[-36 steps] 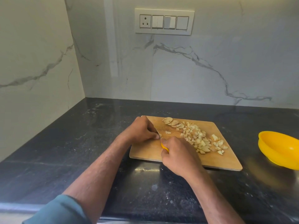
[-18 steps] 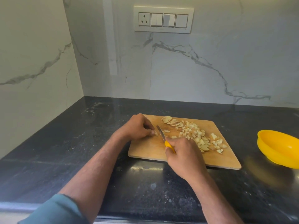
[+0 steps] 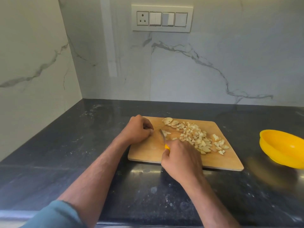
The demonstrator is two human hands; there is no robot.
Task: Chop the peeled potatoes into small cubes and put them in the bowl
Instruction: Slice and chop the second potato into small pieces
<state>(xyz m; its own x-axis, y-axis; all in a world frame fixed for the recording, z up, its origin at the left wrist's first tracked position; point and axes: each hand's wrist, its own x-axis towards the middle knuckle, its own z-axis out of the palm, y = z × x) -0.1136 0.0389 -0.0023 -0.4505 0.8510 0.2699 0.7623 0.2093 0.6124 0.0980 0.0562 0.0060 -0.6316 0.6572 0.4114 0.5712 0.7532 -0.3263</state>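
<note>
A wooden cutting board (image 3: 148,153) lies on the dark counter. Several small potato cubes (image 3: 197,138) are heaped on its right half, and a few round slices (image 3: 170,121) lie at its far edge. My right hand (image 3: 182,160) grips the yellow handle of a small knife (image 3: 162,134), whose blade points away from me beside a couple of cut pieces (image 3: 167,133). My left hand (image 3: 138,129) rests curled on the board's left part and pinches a small pale potato bit, mostly hidden, at its fingertips. The yellow bowl (image 3: 283,148) stands to the right and holds nothing.
Marble walls close off the counter at the back and on the left, forming a corner. A switch panel (image 3: 162,18) is mounted on the back wall. The counter's front edge runs just below my forearms.
The knife has drawn away to the right of my left hand's fingertips, so the blade now shows. Both hands otherwise stay in place on the board.
</note>
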